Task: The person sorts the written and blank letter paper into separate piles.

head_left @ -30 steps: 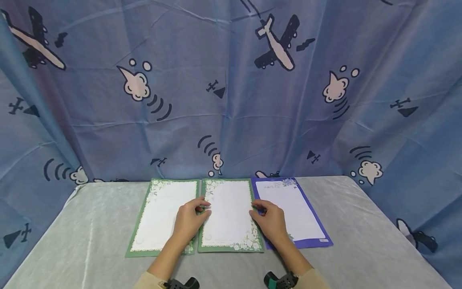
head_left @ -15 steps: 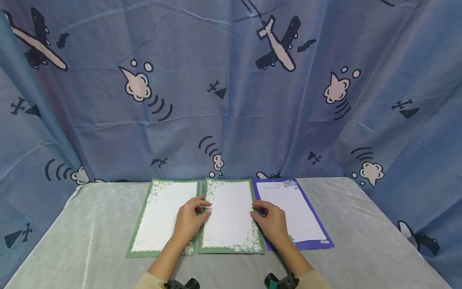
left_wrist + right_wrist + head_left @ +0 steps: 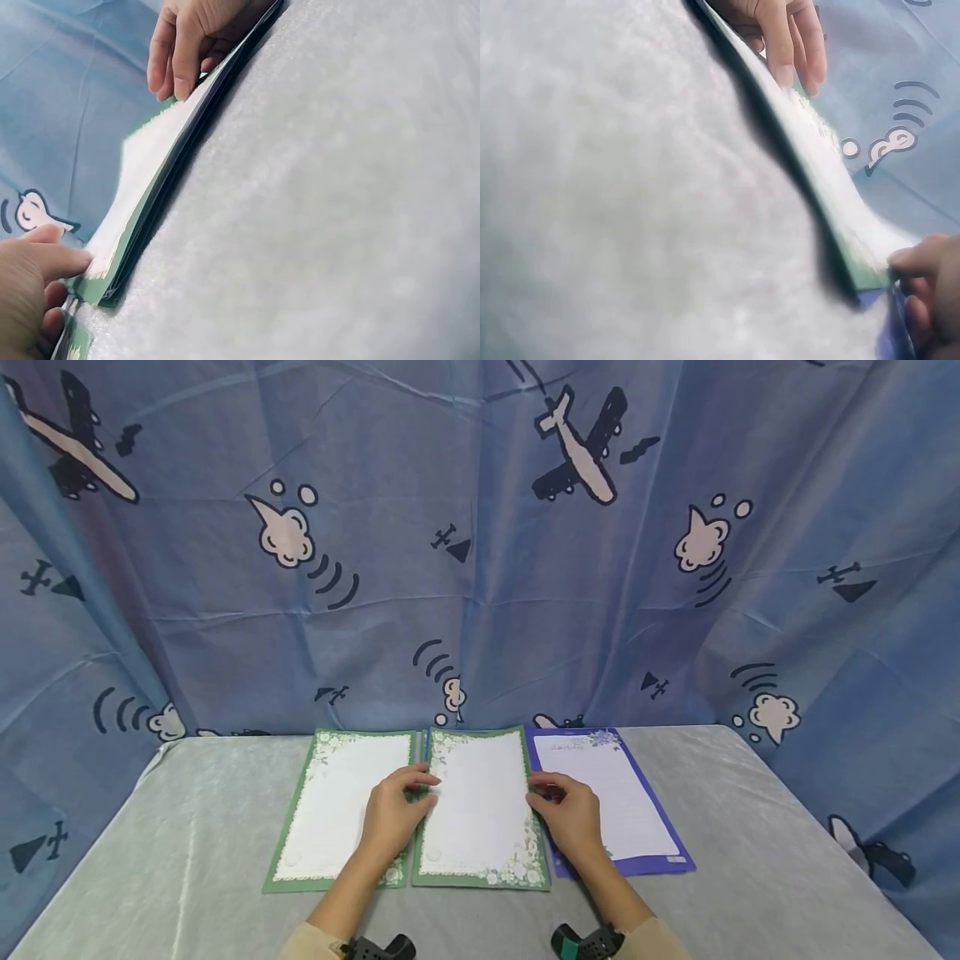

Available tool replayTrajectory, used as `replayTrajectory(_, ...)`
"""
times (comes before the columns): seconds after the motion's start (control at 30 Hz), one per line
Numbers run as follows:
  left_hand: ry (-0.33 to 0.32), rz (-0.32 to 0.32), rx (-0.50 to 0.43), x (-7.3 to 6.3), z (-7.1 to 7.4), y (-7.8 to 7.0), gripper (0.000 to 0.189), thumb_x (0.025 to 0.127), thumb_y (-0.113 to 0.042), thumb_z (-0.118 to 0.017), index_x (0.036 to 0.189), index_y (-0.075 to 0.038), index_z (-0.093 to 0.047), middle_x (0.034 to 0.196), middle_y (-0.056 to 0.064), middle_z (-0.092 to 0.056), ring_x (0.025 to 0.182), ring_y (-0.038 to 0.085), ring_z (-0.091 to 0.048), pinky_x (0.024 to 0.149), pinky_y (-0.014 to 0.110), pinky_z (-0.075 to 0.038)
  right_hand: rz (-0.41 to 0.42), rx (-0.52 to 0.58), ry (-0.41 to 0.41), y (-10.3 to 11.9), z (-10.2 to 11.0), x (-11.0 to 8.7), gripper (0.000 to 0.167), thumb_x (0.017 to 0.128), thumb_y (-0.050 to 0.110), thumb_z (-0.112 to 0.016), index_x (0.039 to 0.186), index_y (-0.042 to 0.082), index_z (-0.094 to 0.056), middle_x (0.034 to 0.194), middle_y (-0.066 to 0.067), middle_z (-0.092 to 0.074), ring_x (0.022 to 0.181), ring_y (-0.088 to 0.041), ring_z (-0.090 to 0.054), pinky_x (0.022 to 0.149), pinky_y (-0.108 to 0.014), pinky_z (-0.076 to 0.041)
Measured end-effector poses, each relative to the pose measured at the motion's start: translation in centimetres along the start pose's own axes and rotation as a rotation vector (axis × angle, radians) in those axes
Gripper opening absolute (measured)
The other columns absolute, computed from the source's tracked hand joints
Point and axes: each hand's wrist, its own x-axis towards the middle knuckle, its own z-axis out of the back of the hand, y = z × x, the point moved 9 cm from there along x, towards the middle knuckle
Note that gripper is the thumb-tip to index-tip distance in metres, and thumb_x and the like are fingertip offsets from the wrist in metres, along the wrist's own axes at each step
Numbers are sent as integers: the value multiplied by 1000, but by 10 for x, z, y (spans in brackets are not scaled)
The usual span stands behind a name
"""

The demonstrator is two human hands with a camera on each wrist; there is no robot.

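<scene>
In the head view, a middle stack of green-bordered letter paper (image 3: 480,810) with a floral frame lies between both hands. My left hand (image 3: 393,810) pinches its left edge, thumb on top and fingers curled at the side. My right hand (image 3: 570,814) does the same at the right edge. The left wrist view shows the stack (image 3: 142,187) in several layers, with the left hand's thumb on one corner. In the right wrist view the stack (image 3: 832,202) bends up towards the right hand (image 3: 934,277), and a bit of purple shows under its corner.
Another green-bordered sheet (image 3: 330,802) lies to the left, partly under the left forearm. To the right is a purple-bordered lined sheet (image 3: 637,810), partly covered by the right hand. A pale cloth covers the table (image 3: 750,860); a blue airplane-print curtain (image 3: 480,568) hangs behind.
My right hand has shifted slightly right, and the middle stack's far edge has tilted a little rightward and up. My left hand has hardly moved.
</scene>
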Motion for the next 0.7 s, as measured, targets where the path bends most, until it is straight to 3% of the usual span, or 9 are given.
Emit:
replayTrajectory(0.2,-19,1,-13,-1,3,0,18,83,-5,-80,96,-18,-80,128,-1,-72,92,15,-71,77,28,-55,-30,4,8,-1,0,0,16,81,2,-80,96,8,-79,87,-10,-77,73,-2,-63,66,-16,-47)
replayTrajectory(0.7,-25,9,-54,-1,4,1,17,83,-2,-78,94,-15,-80,126,3,-73,82,13,-70,66,20,-52,-18,-14,-30,1,2,0,10,86,6,-78,95,9,-80,90,-8,-79,71,-6,-66,67,-16,-51)
